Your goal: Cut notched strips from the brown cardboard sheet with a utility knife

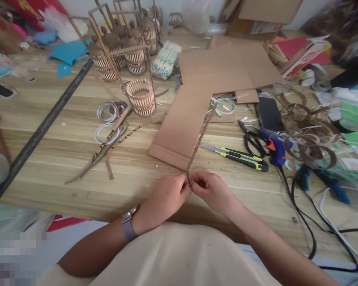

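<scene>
- Before a pale wall (pixel 168 7): wooden table (pixel 47 167), littered with scraps (pixel 108 163).
- On it: flat cardboard (pixel 181 119), seemingly part-cut.
- Towards the back: lidded baskets (pixel 136 63), apparently finished; nearer, a lidless basket (pixel 141 99), likely unfinished.
- At the near edge: left hand (pixel 170 194) and right hand (pixel 213 192), pinching a thin strip (pixel 201 137) by the cardboard's corner.

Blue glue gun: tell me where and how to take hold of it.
Probably best gripped around the handle of the blue glue gun, coming from the person's side: the handle points that way, with the orange trigger on its left.
</scene>
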`<action>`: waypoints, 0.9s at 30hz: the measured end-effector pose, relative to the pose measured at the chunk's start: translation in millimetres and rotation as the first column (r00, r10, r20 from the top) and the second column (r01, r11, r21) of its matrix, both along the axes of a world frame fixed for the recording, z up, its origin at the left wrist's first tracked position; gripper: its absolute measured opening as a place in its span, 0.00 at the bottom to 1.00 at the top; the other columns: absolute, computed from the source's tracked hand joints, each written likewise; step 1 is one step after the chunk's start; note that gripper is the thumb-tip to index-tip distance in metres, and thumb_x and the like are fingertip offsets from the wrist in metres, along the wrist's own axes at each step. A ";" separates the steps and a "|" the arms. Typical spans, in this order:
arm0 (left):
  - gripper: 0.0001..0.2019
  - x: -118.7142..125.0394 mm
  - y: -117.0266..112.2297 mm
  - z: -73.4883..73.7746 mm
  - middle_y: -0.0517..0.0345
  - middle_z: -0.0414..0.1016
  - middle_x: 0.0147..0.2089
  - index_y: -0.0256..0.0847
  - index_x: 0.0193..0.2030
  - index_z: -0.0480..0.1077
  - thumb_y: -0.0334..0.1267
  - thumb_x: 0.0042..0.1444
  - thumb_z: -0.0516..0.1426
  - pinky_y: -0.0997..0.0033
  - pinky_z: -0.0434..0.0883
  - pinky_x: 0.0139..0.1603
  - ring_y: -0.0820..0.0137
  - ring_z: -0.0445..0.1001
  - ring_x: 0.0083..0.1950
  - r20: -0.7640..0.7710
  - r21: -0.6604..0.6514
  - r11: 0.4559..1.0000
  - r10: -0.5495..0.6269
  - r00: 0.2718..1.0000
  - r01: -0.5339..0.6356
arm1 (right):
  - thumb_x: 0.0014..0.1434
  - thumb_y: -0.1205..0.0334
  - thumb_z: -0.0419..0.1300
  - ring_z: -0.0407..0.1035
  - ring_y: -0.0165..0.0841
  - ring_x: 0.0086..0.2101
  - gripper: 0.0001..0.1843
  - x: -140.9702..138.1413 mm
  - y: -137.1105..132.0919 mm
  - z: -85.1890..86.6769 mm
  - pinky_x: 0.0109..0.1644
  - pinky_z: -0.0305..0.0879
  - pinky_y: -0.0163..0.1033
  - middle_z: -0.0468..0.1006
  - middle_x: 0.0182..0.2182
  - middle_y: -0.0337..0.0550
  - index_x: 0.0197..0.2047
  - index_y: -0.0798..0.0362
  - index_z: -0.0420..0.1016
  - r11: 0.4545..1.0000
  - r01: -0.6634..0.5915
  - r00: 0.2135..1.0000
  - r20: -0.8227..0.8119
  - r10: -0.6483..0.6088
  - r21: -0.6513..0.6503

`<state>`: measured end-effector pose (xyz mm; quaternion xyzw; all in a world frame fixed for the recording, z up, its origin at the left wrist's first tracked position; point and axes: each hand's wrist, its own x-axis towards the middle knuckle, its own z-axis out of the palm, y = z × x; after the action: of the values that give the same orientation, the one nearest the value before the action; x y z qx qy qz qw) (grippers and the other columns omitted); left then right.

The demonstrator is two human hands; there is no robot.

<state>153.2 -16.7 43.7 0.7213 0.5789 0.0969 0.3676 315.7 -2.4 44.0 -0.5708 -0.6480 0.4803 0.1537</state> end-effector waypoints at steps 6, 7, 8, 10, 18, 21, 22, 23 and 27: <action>0.10 -2.9 -0.1 5.1 0.58 0.72 0.27 0.41 0.26 0.62 0.28 0.57 0.55 0.70 0.54 0.32 0.70 0.66 0.29 0.043 0.016 0.999 -0.038 0.998 0.037 | 0.50 0.62 0.50 0.54 0.29 0.24 0.07 5.6 1.2 5.3 0.27 0.50 0.36 0.62 0.19 0.33 0.22 0.49 0.60 0.996 -0.086 0.996 0.016 0.086 0.009; 0.10 -3.6 0.3 6.2 0.59 0.71 0.27 0.41 0.25 0.62 0.28 0.57 0.55 0.70 0.54 0.31 0.71 0.65 0.29 0.060 0.018 0.999 -0.047 0.997 0.046 | 0.51 0.62 0.50 0.54 0.29 0.24 0.07 7.3 2.4 6.4 0.27 0.50 0.36 0.63 0.20 0.33 0.23 0.49 0.61 0.994 -0.107 0.994 0.021 0.107 -0.001; 0.10 -4.3 0.8 7.0 0.60 0.70 0.26 0.41 0.25 0.61 0.28 0.56 0.55 0.70 0.54 0.31 0.71 0.64 0.28 0.080 0.023 0.998 -0.056 0.995 0.055 | 0.51 0.63 0.50 0.55 0.29 0.24 0.06 9.1 3.9 7.7 0.27 0.51 0.36 0.63 0.20 0.33 0.23 0.49 0.62 0.991 -0.129 0.991 0.023 0.130 -0.018; 0.10 -6.2 1.9 8.3 0.62 0.68 0.25 0.41 0.25 0.61 0.27 0.55 0.55 0.71 0.53 0.30 0.73 0.63 0.28 0.127 0.040 0.997 -0.078 0.989 0.073 | 0.51 0.64 0.51 0.57 0.29 0.25 0.06 12.8 7.5 11.0 0.28 0.52 0.35 0.65 0.21 0.33 0.24 0.49 0.63 0.983 -0.173 0.984 0.022 0.175 -0.068; 0.08 -16.6 11.9 17.9 0.67 0.63 0.22 0.40 0.24 0.63 0.30 0.53 0.55 0.74 0.53 0.28 0.76 0.59 0.26 0.300 -0.096 0.980 -0.137 0.944 0.172 | 0.50 0.67 0.53 0.59 0.28 0.25 0.06 21.4 20.7 23.3 0.28 0.54 0.34 0.68 0.21 0.33 0.24 0.50 0.67 0.937 -0.335 0.942 -0.023 0.334 -0.096; 0.07 -20.2 15.7 19.7 0.67 0.67 0.23 0.40 0.27 0.66 0.33 0.56 0.54 0.76 0.58 0.29 0.76 0.64 0.26 0.387 -0.224 0.967 -0.023 0.922 0.119 | 0.56 0.64 0.54 0.64 0.29 0.26 0.07 22.4 17.0 24.4 0.29 0.59 0.35 0.73 0.24 0.35 0.29 0.49 0.72 0.969 -0.243 0.968 -0.056 0.244 0.036; 0.07 -20.9 16.2 19.4 0.66 0.69 0.24 0.40 0.28 0.67 0.34 0.57 0.54 0.76 0.60 0.29 0.75 0.66 0.27 0.418 -0.258 0.960 0.014 0.908 0.104 | 0.57 0.62 0.56 0.66 0.30 0.27 0.06 22.6 14.2 24.2 0.30 0.62 0.35 0.75 0.26 0.36 0.31 0.49 0.74 0.974 -0.201 0.975 -0.072 0.209 0.103; 0.07 -21.2 16.3 18.9 0.66 0.70 0.24 0.40 0.29 0.68 0.36 0.58 0.54 0.76 0.62 0.30 0.75 0.68 0.27 0.443 -0.285 0.954 0.042 0.896 0.096 | 0.57 0.61 0.58 0.68 0.30 0.29 0.05 22.7 10.8 23.6 0.32 0.64 0.36 0.77 0.28 0.36 0.33 0.49 0.75 0.972 -0.160 0.980 -0.090 0.177 0.173; 0.08 -18.2 13.6 15.9 0.64 0.73 0.25 0.40 0.31 0.69 0.39 0.59 0.54 0.75 0.65 0.32 0.73 0.71 0.29 0.491 -0.302 0.950 0.084 0.867 0.078 | 0.57 0.63 0.63 0.73 0.32 0.33 0.03 20.5 -3.9 17.5 0.37 0.70 0.38 0.79 0.31 0.38 0.37 0.47 0.77 0.928 -0.031 0.985 -0.146 0.091 0.371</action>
<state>135.0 -3.0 59.6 0.6037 0.4736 0.1875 0.6133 336.3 -6.4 61.6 -0.4709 -0.7294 0.3995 0.2943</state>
